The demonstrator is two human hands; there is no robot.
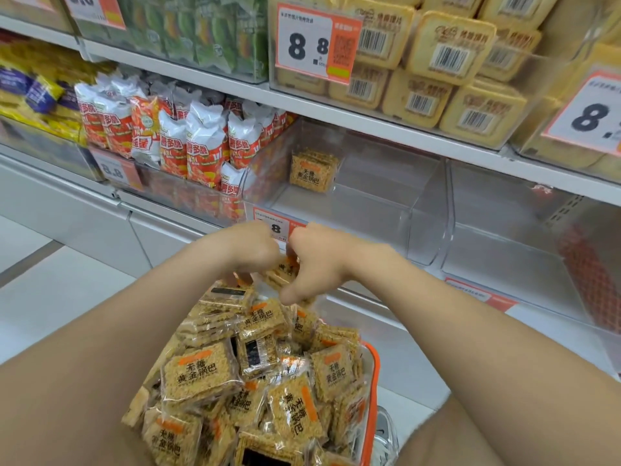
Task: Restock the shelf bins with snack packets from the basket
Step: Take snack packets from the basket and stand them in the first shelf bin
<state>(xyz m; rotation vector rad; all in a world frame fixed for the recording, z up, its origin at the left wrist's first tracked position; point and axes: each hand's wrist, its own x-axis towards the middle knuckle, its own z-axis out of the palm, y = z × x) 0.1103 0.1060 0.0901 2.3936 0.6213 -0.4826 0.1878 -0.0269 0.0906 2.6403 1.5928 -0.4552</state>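
Observation:
An orange-rimmed basket (372, 368) below me is heaped with square golden rice-cracker packets (198, 373). My left hand (242, 248) and my right hand (319, 260) are side by side above the far end of the heap, fingers curled down. Together they grip a bunch of the same packets (280, 272), mostly hidden under the hands. Straight ahead stands a clear shelf bin (423, 210) with a small stack of these packets (312, 171) at its back left.
Left of that bin, another bin holds red-and-white snack bags (205, 142). To the right a second clear bin (504, 250) looks bare. The shelf above carries yellow boxed snacks (447, 55) and 8.8 price tags (312, 45). White floor lies to the left.

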